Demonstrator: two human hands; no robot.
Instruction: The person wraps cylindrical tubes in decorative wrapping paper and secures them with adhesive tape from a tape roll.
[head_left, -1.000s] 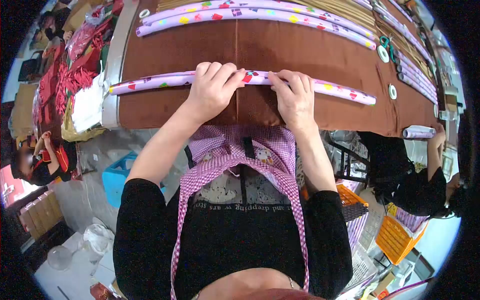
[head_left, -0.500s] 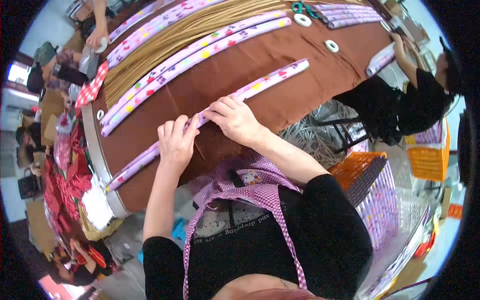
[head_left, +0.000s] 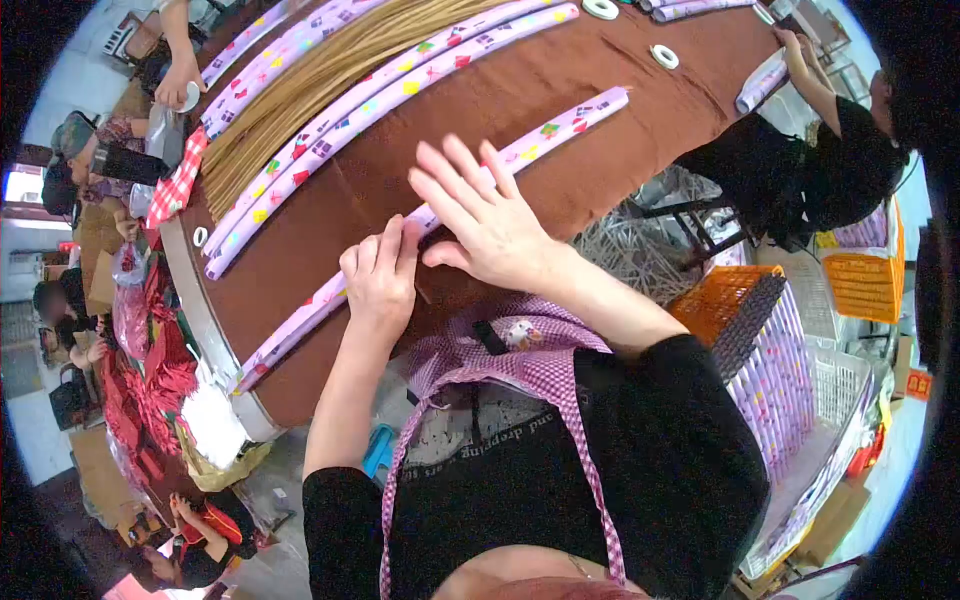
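Observation:
A long, thin roll of lilac wrapping paper (head_left: 575,122), printed with small coloured figures, lies slanting across the brown cloth in front of me. My left hand (head_left: 382,272) grips its middle, the fingers bent over the top. Just to the right, my right hand (head_left: 485,225) is open, with its fingers spread and stretched out over the roll, hiding part of it. Past my hands, two more patterned paper rolls (head_left: 375,97) lie side by side, next to a bundle of thin brown sticks (head_left: 300,95).
The brown cloth (head_left: 420,150) covers the table. Tape rolls (head_left: 664,56) lie toward the far side. A person at right holds another roll (head_left: 762,82); a hand (head_left: 180,80) at upper left holds tape. An orange basket (head_left: 715,305) stands at my right.
My right hand has lifted from its grip on the paper roll and spread its fingers. The left hand stays on the roll, which has turned to show other printed figures.

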